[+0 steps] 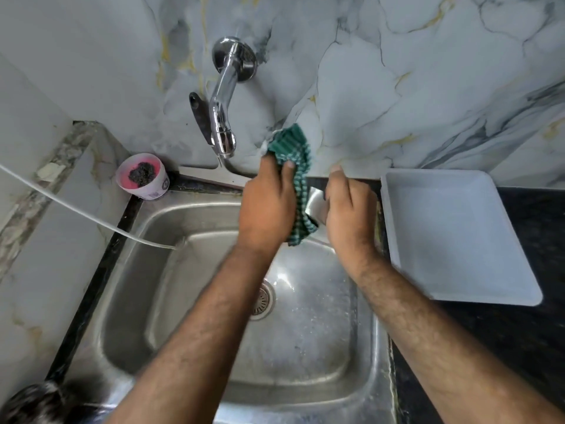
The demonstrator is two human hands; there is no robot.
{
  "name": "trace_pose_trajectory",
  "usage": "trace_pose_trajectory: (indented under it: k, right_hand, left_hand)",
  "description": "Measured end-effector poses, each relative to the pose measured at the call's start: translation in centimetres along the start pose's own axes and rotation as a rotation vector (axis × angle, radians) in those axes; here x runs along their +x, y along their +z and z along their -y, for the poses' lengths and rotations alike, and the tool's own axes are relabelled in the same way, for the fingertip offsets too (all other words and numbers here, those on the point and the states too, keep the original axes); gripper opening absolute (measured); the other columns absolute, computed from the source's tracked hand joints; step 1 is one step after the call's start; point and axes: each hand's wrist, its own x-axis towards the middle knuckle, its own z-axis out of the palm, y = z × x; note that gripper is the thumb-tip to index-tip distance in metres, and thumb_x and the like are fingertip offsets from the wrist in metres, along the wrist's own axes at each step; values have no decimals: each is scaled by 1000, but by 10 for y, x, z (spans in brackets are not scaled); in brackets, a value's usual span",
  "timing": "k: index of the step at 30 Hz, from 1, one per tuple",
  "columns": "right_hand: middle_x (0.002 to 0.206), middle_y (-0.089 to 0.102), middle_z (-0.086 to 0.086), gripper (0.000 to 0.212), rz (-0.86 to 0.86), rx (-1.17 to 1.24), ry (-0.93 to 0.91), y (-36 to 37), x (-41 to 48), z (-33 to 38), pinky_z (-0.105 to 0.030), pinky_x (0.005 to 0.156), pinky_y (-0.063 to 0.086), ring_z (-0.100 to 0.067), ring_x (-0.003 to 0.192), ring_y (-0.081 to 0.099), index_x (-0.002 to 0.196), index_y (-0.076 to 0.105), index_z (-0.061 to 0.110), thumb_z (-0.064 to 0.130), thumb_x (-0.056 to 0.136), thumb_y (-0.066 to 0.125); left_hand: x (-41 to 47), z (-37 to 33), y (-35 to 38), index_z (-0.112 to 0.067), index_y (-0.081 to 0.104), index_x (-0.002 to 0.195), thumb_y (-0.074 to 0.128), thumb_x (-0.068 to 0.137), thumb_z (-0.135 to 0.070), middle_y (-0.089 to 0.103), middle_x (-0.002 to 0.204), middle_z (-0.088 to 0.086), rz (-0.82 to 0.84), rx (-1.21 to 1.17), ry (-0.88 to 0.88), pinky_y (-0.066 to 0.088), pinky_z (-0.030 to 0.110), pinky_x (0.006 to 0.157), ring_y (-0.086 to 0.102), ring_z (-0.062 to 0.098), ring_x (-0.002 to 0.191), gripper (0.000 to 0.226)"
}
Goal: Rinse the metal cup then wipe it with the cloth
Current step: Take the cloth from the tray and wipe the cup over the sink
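Observation:
My left hand (267,203) grips a green striped cloth (295,148) above the back right of the steel sink (128,270). The cloth sticks up above my fingers and hangs down between both hands. My right hand (350,209) is closed around the metal cup (316,203), of which only a shiny sliver shows between cloth and palm. The cloth lies against the cup's left side. Most of the cup is hidden by my right hand.
A chrome tap (221,117) juts from the marble wall, with no water running. A pink tub with a dark scrubber (142,175) sits at the sink's back left corner. A white tray (452,237) rests on the black counter at right. A thin white hose (76,209) reaches into the basin.

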Motion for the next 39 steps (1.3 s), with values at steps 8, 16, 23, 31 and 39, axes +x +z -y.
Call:
trace_pose_trajectory:
  k: [8,16,23,31,39]
  right_hand:
    - [57,56,14,36,-5,291,357,7,-7,-10,-29,59,36,-6,61,49,54,52,23,27,90,51]
    - [67,72,1,37,-45,751,932,1,-13,-26,-16,39,52,-6,43,70,81,65,21,20,112,44]
    - [92,79,-10,33,-72,778,1097,-8,-9,-21,-38,62,60,-30,82,75,97,75,21,43,108,53]
    - [116,82,-18,46,143,1134,991,6,-26,-22,-48,94,65,-30,119,71,115,83,9,33,113,43]
    - [115,73,-14,69,99,650,1081,-8,-16,-45,-67,107,51,-41,116,66,116,70,17,75,102,37]
  left_hand:
    - [-26,-18,14,-15,55,107,48,105,-26,48,81,-19,-9,0,346,52,47,82,52,12,79,14]
    - [-50,3,29,-9,54,134,42,105,-21,63,133,13,159,-61,195,40,36,111,55,29,129,34]
    - [-2,27,23,-8,48,136,38,110,-25,56,141,17,234,-40,-33,41,56,111,53,31,125,33]
    - [-30,8,29,-14,41,148,39,98,-30,61,144,5,236,290,439,13,68,119,16,30,155,53]
    - [-25,23,-9,-1,67,111,57,102,-21,80,88,15,113,-1015,-820,64,40,64,77,30,77,24]
